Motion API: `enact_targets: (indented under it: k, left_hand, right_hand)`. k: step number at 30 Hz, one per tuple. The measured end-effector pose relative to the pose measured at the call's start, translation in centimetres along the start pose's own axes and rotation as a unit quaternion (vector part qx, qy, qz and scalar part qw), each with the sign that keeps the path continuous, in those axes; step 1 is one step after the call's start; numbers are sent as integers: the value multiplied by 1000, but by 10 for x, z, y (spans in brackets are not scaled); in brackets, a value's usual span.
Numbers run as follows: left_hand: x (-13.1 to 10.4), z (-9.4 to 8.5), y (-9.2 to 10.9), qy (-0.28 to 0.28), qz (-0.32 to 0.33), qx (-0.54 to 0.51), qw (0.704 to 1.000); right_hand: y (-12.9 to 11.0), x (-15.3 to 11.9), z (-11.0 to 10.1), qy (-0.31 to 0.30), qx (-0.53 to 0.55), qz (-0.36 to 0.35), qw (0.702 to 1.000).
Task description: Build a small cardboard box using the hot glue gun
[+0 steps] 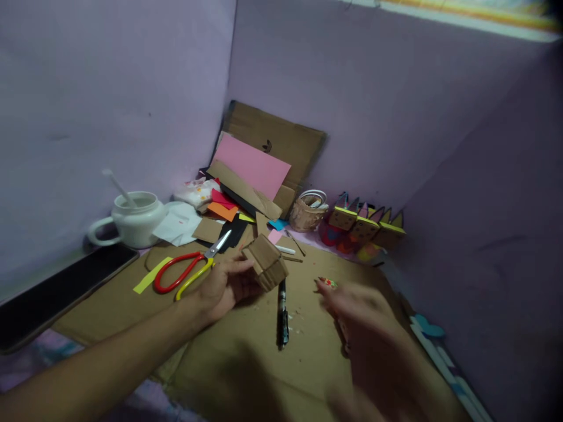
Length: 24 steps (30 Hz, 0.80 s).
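My left hand [231, 288] is closed on a small brown cardboard box [265, 264], tilted above the cardboard sheet [316, 363] that covers the table. A black pen [282, 316] lies just below the box. My right hand [367, 316] is smeared by motion on the right, its fingers near a small pointed thing with a bright red and green pattern [329, 283]. Whether that hand holds anything cannot be made out. Scissors [206, 258] with one red and one yellow handle lie spread beside my left hand.
A white mug [138, 220] and a dark flat slab [61, 293] are on the left. Coloured paper, including a pink sheet [250, 167], is heaped against a cardboard panel [281, 129]. A small brown basket [308, 212] and decorated boxes [366, 227] stand by the back wall.
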<state>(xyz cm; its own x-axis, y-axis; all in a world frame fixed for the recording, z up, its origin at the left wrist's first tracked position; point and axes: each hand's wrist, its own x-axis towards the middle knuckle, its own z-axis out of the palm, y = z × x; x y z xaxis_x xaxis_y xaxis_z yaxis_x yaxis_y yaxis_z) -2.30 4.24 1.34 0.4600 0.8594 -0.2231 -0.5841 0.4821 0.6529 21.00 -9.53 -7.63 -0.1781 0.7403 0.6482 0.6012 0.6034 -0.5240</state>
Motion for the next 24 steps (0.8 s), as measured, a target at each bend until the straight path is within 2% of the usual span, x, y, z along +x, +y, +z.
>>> enact_targets:
  k: [3,4,6,9,11,12,14,16,20,22,24]
  left_hand:
    - [0,10,-1,-13,-44,-14,999]
    - [0,14,-2,-15,-58,-20,998]
    - [0,21,-4,-16,-70,-22,997]
    - [1,22,-8,-37,-87,44,995]
    - [3,16,-8,-66,-79,130,986]
    - [4,12,-7,-76,-43,172,981]
    - [7,6,-4,-84,80,228,967]
    - [7,3,-1,-112,144,281,942]
    - [0,6,-2,-148,124,362,912]
    - [-2,6,-6,-138,127,362,913]
    - [0,5,-11,-122,145,340,921]
  right_hand:
    - [-24,98,6,11,0,63,998]
    - [-30,119,10,11,6,80,997]
    - [-34,141,18,9,31,92,995]
    - [-28,140,22,20,100,153,983]
    - [-22,133,17,36,177,211,961]
    - [-20,131,13,37,214,233,948]
    - [-19,129,6,22,262,247,933]
    - [-19,130,1,3,265,232,936]
    - [-17,131,4,7,229,207,951]
    - [-16,130,10,29,222,218,950]
    - [-14,127,15,62,242,249,936]
